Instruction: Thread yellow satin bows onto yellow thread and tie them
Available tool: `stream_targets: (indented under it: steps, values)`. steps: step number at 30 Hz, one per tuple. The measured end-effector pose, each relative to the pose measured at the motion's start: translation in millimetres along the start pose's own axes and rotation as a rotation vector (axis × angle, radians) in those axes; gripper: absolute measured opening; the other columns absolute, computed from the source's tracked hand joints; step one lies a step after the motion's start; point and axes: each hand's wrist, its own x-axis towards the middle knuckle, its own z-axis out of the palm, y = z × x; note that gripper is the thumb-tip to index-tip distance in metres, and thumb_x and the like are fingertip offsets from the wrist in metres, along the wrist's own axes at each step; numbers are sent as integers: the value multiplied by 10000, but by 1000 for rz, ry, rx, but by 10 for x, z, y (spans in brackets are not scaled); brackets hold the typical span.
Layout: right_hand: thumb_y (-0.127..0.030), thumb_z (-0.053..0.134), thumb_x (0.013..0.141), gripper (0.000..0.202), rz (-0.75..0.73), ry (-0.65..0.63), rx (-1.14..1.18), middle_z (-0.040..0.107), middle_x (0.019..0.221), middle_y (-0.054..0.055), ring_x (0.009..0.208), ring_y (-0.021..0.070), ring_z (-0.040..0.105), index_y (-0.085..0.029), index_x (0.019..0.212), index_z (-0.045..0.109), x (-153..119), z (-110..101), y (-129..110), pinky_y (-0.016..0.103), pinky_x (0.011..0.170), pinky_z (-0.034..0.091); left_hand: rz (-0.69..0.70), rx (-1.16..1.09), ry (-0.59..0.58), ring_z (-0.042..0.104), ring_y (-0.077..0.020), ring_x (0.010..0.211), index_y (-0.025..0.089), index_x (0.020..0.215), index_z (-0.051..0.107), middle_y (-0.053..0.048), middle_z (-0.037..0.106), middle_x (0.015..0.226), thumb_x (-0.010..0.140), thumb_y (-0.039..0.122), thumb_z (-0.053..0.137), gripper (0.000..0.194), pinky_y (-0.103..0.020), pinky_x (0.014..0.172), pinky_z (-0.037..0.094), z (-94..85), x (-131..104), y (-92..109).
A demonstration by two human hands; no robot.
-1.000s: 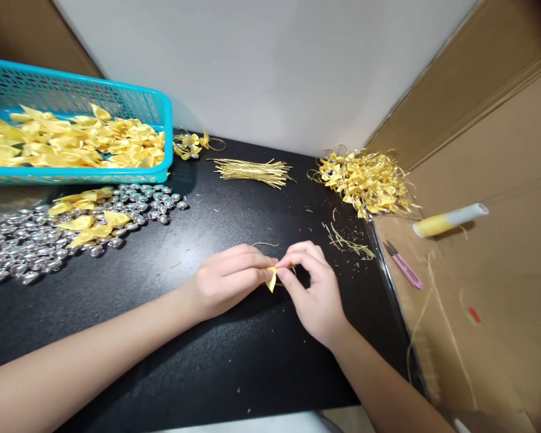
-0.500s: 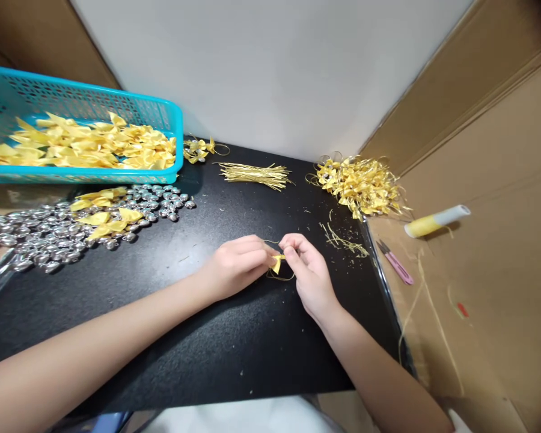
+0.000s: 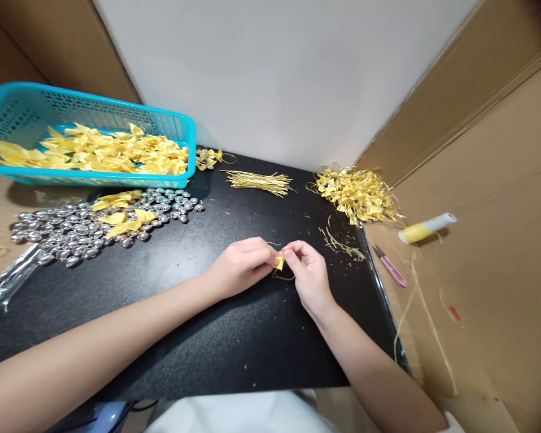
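Note:
Over the black tabletop (image 3: 198,355), my left hand (image 3: 246,264) pinches a small yellow ribbon bow (image 3: 280,263) between thumb and fingers. My right hand (image 3: 307,273) meets it from the other side, its thumb and forefinger closed at the bow's right end. Thin gold cord (image 3: 285,278) loops below the bow, and a loose end sticks out above the left fingers. Exactly what the right fingertips pinch is partly hidden, but it lies where the bow and cord come together.
A turquoise basket (image 3: 117,176) of yellow ribbon pieces stands back left, with silver beads (image 3: 72,231) before it. Gold cord lengths (image 3: 260,182) lie at the back, finished-looking bows (image 3: 358,193) back right. Cord scraps (image 3: 342,245), pink-handled snips (image 3: 391,267) and a yellow-and-white roll (image 3: 427,228) are rightward.
The view has shifted a little, so the basket and beads appear farther right and lower. My hands have drawn slightly closer together around the bow, covering more of it.

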Motion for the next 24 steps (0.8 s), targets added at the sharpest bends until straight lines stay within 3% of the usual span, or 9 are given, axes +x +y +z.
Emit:
stream_targets:
  steps: [6, 9, 11, 13, 16, 18, 20, 24]
  values:
    - [-364, 651, 805, 192, -22, 158, 185, 629, 747, 3, 717, 108, 593, -177, 802, 606, 56, 13, -96, 252, 708, 493, 11, -5, -140, 661, -129, 703, 167, 767, 623, -56, 711, 768, 904, 98, 518, 186, -212, 674, 515, -25, -18, -58]
    - [-372, 493, 906, 236, -9, 208, 255, 650, 782, -9, 678, 71, 612, -193, 783, 585, 129, -99, -243, 226, 664, 479, 9, 31, -159, 662, -129, 727, 163, 769, 626, -60, 713, 792, 915, 109, 505, 197, -210, 688, 512, -72, -14, -112]
    - [-378, 488, 917, 238, 19, 213, 330, 675, 791, -15, 627, 54, 616, -209, 777, 581, 186, -225, -352, 190, 588, 476, 5, 77, -173, 653, -129, 729, 164, 775, 627, -55, 710, 791, 927, 122, 489, 209, -209, 681, 504, -104, -9, -154]
    - [-360, 676, 813, 168, 17, 224, 421, 702, 763, -22, 589, 57, 629, -217, 776, 596, 241, -371, -476, 141, 511, 490, -2, 120, -185, 639, -127, 722, 167, 775, 623, -49, 705, 782, 937, 133, 471, 225, -210, 673, 496, -127, -11, -196]
    - [-306, 835, 650, 256, -52, 279, 505, 698, 675, -53, 585, 57, 664, -205, 754, 624, 302, -573, -736, 93, 486, 521, 0, 165, -179, 624, -129, 714, 166, 763, 613, -47, 702, 779, 946, 143, 458, 241, -216, 671, 487, -141, -26, -251]
    - [-268, 803, 702, 180, -117, 321, 526, 683, 636, -69, 576, 40, 665, -196, 741, 642, 325, -677, -968, 71, 501, 523, 4, 181, -178, 619, -129, 712, 167, 759, 610, -47, 701, 781, 950, 153, 459, 244, -218, 671, 484, -144, -39, -278]
    - [-182, 673, 836, 118, -179, 399, 547, 667, 599, -67, 535, 21, 647, -180, 719, 657, 345, -754, -1221, 59, 489, 509, -1, 191, -185, 618, -128, 714, 171, 758, 611, -46, 701, 782, 952, 164, 461, 245, -219, 668, 481, -148, -50, -297]
    - [-69, 366, 982, 454, -265, 560, 573, 631, 534, -51, 473, 3, 613, -150, 636, 648, 421, -869, -1636, 58, 445, 470, -18, 193, -204, 625, -131, 732, 172, 767, 621, -46, 700, 783, 956, 179, 454, 252, -221, 674, 484, -157, -59, -317]
